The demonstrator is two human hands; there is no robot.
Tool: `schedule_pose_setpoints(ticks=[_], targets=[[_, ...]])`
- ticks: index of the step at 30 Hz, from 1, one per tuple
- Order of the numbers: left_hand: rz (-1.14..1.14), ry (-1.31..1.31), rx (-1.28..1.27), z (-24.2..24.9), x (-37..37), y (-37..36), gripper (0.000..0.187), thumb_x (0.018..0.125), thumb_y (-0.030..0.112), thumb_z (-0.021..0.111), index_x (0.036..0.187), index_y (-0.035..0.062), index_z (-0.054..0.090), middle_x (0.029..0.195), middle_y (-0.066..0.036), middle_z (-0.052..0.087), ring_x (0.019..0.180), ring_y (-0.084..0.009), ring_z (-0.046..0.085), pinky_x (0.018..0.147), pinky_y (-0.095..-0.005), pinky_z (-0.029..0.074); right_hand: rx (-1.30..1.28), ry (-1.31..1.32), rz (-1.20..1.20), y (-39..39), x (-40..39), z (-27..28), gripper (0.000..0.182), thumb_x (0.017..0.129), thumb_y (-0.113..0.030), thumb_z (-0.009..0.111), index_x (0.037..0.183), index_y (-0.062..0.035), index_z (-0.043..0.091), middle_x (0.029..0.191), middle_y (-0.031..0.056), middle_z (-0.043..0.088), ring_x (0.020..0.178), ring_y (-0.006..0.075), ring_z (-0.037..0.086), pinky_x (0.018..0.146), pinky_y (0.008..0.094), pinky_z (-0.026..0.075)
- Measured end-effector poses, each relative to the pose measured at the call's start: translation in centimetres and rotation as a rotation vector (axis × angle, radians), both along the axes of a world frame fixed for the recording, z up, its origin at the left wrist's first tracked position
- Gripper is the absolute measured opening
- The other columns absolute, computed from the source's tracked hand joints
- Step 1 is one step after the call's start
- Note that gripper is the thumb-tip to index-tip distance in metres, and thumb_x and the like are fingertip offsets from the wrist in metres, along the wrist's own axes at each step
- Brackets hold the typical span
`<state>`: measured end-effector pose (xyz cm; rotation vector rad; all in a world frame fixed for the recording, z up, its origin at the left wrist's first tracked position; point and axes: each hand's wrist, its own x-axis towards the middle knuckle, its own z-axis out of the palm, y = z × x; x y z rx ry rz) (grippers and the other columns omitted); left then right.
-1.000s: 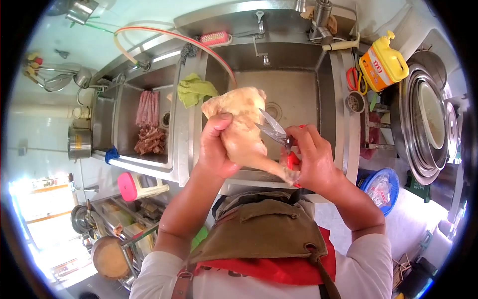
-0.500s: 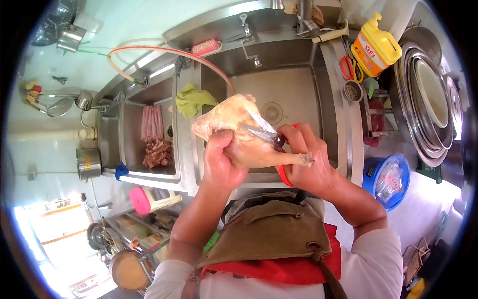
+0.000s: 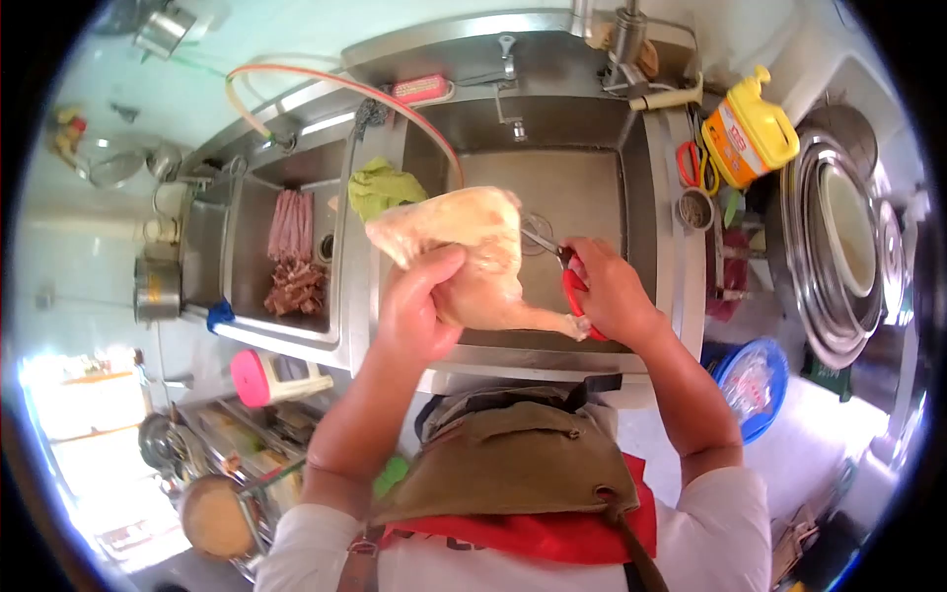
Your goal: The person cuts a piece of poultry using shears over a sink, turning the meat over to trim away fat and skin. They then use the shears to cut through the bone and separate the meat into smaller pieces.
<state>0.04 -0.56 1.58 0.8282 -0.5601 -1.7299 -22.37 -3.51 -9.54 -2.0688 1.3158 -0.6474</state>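
Observation:
My left hand grips a pale raw chicken and holds it up over the right basin of the steel sink. My right hand is closed on red-handled scissors. Their blades point left and reach the chicken's right side, where the tips are hidden behind the meat. One chicken leg points down to the right, toward my right palm.
The left basin holds strips of raw red meat. A green cloth lies on the divider. A yellow jug, spare scissors and stacked steel bowls stand at the right. A blue bucket sits below.
The chicken has been turned and lifted leftward in my left hand. My right hand slid the scissors lower and further behind the bird, so less of the blades shows.

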Motion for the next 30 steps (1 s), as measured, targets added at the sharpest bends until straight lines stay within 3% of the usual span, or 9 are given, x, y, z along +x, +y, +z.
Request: schedule_pose_setpoints(ticks=[3,4,8,13,19,20,26,29,30], targets=[[-0.122,-0.240,-0.063,-0.3,2.4,-1.1,0.048,0.082,0.013,0.067,0.126,-0.0023,0.054,0.114,-0.012,0.063,0.105,-0.0222,0.062,0.090,-0.0376,0.051,0.392,-0.352,-0.117,-1.1,-0.4,1.8,0.041,0.086,-0.015,0.070,0.124,-0.0059,0.057,0.097,0.0156,0.063,0.087,0.0224,0.066,0.074,0.0332,0.052],[-0.151,-0.326,-0.065,-0.6,3.1,-1.2,0.046,0.081,0.012,0.068,0.122,-0.0026,0.056,0.110,-0.011,0.064,0.102,-0.0213,0.063,0.088,-0.0367,0.052,0.404,-0.398,-0.123,-1.7,-0.4,2.5,0.045,0.086,-0.018,0.073,0.125,-0.0043,0.055,0.105,0.0109,0.062,0.095,0.0138,0.061,0.079,0.0300,0.052],[-0.391,-0.771,-0.120,0.2,4.4,-2.6,0.044,0.071,0.018,0.075,0.109,-0.0019,0.064,0.094,-0.007,0.068,0.086,-0.0144,0.064,0.077,-0.0312,0.051,0.329,-0.786,0.048,-2.4,2.7,6.7,0.050,0.082,-0.014,0.079,0.123,-0.0004,0.054,0.111,0.0042,0.060,0.099,0.0126,0.057,0.089,0.0283,0.048],[-0.534,-1.155,-0.317,2.2,4.3,-3.9,0.048,0.065,0.022,0.077,0.106,-0.0022,0.065,0.089,-0.008,0.069,0.079,-0.0160,0.064,0.075,-0.0303,0.051,0.413,-0.815,0.210,-4.2,5.4,9.1,0.048,0.081,-0.013,0.078,0.121,0.0000,0.054,0.105,0.0036,0.060,0.094,0.0109,0.057,0.085,0.0269,0.048],[-0.368,-0.843,-0.214,1.8,5.8,-3.4,0.048,0.067,0.024,0.076,0.105,-0.0042,0.067,0.090,-0.009,0.070,0.080,-0.0140,0.064,0.075,-0.0286,0.051,0.534,-0.822,0.120,-3.8,5.5,9.3,0.041,0.084,-0.014,0.073,0.118,-0.0008,0.055,0.101,0.0039,0.062,0.086,0.0106,0.059,0.071,0.0276,0.051],[-0.365,-0.861,-0.207,2.0,6.0,-3.3,0.046,0.068,0.023,0.075,0.104,-0.0041,0.068,0.090,-0.009,0.070,0.080,-0.0136,0.064,0.074,-0.0285,0.051,0.504,-0.766,0.070,-3.6,5.0,9.2,0.040,0.085,-0.013,0.072,0.119,-0.0027,0.055,0.103,0.0044,0.063,0.084,0.0114,0.060,0.066,0.0287,0.051],[-0.434,-0.916,-0.180,4.9,7.2,-2.9,0.036,0.069,0.018,0.075,0.098,-0.0033,0.071,0.083,-0.006,0.070,0.076,-0.0115,0.063,0.069,-0.0269,0.050,-0.482,0.055,0.363,-4.4,1.0,13.0,0.044,0.075,0.002,0.072,0.116,0.0002,0.058,0.094,0.0118,0.061,0.076,0.0234,0.060,0.065,0.0328,0.050],[-0.518,-0.813,-0.171,4.7,7.4,-3.2,0.032,0.070,0.014,0.073,0.096,-0.0038,0.071,0.079,-0.005,0.069,0.070,-0.0097,0.061,0.062,-0.0252,0.048,-0.618,0.235,0.452,-4.3,1.1,15.7,0.048,0.062,0.000,0.070,0.109,-0.0061,0.061,0.085,0.0116,0.054,0.076,0.0309,0.057,0.065,0.0391,0.050],[-0.542,-0.810,-0.172,4.7,7.5,-3.3,0.031,0.070,0.013,0.073,0.096,-0.0041,0.071,0.077,-0.004,0.069,0.068,-0.0091,0.061,0.059,-0.0246,0.046,-0.667,0.268,0.458,-4.1,1.3,16.0,0.049,0.060,0.000,0.069,0.108,-0.0061,0.061,0.082,0.0092,0.052,0.073,0.0280,0.056,0.063,0.0387,0.049]])
